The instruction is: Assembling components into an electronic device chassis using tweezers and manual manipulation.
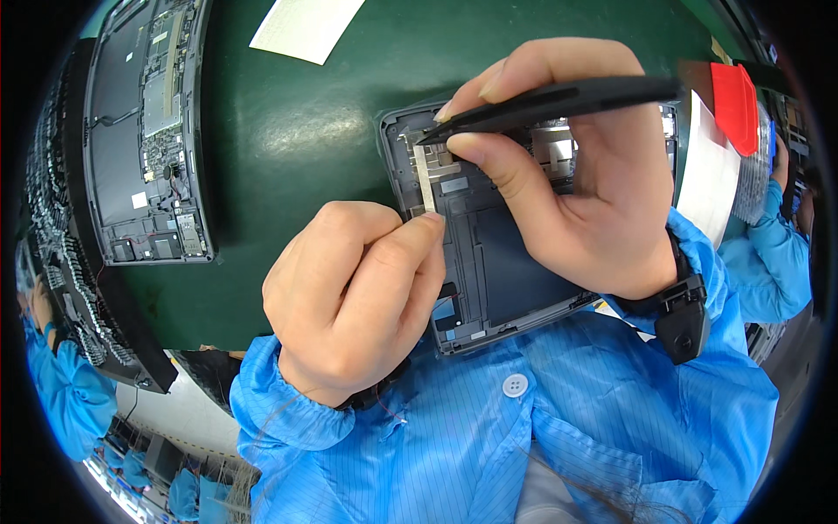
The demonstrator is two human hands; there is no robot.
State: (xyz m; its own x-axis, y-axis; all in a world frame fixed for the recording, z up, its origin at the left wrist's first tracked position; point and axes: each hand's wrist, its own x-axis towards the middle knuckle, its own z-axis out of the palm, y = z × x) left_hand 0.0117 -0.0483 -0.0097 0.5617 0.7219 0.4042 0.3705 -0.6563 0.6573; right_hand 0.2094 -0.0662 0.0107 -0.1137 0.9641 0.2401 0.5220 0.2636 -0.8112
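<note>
An opened dark tablet-like device (524, 262) lies in front of me, its inner parts showing. Along its left side runs a narrow silvery strip (424, 175). My left hand (349, 297) is closed, thumb and fingertip pinched at the strip's near end. Above the device, my right hand (585, 175) grips black pointed tweezers (559, 98). Their tip rests at or just over the strip's far end; whether it touches I cannot tell. My right hand and the tool hide much of the device's far right part.
A second opened device (113, 166) lies on the green table (288, 175) at the left. Pale papers (305, 28) lie at the back and right. A red tray (735, 109) stands far right. Co-workers' blue sleeves (772, 271) show at both sides, beside a dark conveyor (65, 210) on the left.
</note>
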